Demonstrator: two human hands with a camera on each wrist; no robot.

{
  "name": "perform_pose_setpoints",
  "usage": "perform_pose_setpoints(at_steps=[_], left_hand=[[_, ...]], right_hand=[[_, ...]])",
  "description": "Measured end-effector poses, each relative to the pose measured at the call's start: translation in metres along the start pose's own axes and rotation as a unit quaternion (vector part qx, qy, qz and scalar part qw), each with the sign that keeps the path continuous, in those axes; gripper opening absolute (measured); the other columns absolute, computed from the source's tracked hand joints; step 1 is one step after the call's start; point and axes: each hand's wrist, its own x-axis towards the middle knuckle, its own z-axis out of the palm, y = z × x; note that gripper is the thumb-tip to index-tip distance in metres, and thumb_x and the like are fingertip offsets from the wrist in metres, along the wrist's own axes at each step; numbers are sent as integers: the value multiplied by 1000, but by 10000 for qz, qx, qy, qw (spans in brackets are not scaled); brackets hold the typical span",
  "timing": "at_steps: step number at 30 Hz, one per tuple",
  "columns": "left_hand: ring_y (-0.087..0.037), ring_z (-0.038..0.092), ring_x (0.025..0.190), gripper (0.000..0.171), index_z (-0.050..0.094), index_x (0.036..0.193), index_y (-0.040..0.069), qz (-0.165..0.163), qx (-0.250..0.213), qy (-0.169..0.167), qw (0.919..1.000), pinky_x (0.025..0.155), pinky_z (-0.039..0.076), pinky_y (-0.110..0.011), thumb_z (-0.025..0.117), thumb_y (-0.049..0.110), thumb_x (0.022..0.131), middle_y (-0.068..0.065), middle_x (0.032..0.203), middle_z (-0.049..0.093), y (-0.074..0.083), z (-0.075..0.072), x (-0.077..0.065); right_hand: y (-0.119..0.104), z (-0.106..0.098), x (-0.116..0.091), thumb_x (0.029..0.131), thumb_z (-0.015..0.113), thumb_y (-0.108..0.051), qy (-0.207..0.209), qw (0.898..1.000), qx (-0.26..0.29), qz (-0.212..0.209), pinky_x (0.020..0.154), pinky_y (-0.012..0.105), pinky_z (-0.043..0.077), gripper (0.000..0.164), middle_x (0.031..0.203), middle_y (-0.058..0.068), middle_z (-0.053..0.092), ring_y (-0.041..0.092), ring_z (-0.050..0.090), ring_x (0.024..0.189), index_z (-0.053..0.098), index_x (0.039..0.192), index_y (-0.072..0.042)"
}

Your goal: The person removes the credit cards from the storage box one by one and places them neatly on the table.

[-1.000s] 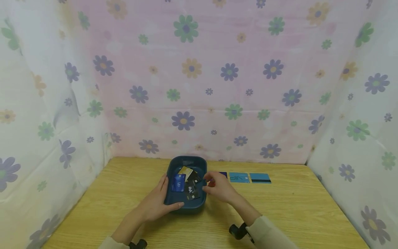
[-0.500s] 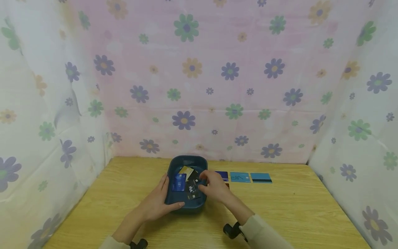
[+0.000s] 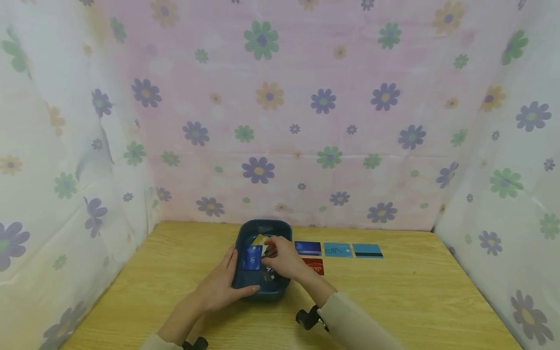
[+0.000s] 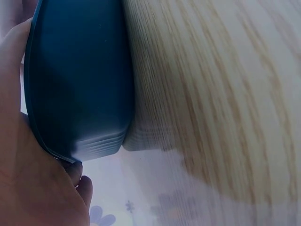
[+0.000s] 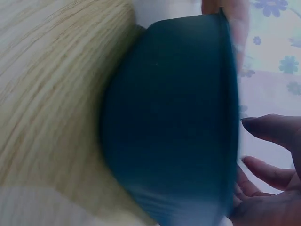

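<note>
A dark blue plastic box [image 3: 262, 294] stands on the wooden table. My left hand [image 3: 216, 286] grips its left side, thumb along the near rim. Inside lie a blue VIP card [image 3: 252, 258], a gold card [image 3: 259, 239] and dark cards, one of them a black card [image 3: 268, 275] partly covered by my right hand. That right hand [image 3: 283, 257] reaches over the right rim into the box, above the cards. In the right wrist view its thumb and fingers [image 5: 270, 129] are apart just over the rim, with nothing seen between them; the box wall hides the cards there.
Right of the box, a dark blue card [image 3: 308, 248], a light blue card [image 3: 337, 250] and a striped light blue card [image 3: 368, 251] lie in a row. A red VIP card [image 3: 315, 266] lies below the first. Flowered cloth [image 3: 280, 121] walls the table.
My right hand has moved left from beside the right rim to over the cards inside, uncovering the red and dark blue cards on the table. The left hand and box have stayed put.
</note>
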Motion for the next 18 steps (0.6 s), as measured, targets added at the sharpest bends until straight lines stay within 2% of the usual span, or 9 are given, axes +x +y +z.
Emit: perform_pose_setpoints(at_steps=[9, 18], left_hand=[[-46, 25, 151, 127, 7, 163, -2, 36, 71, 4, 10000, 114, 35, -61, 65, 77, 83, -19, 171, 0, -1, 2, 2], [-45, 24, 151, 126, 6, 162, -2, 5, 3, -7, 10000, 115, 34, -61, 66, 76, 83, -20, 171, 0, -2, 1, 0]], right_hand=[[7, 29, 20, 87, 76, -1, 255, 9995, -126, 153, 91, 48, 57, 51, 119, 22, 58, 36, 64, 107, 56, 133, 9], [11, 46, 33, 85, 81, -3, 560, 9952, -600, 539, 92, 45, 56, 47, 114, 15, 61, 28, 61, 102, 63, 127, 6]])
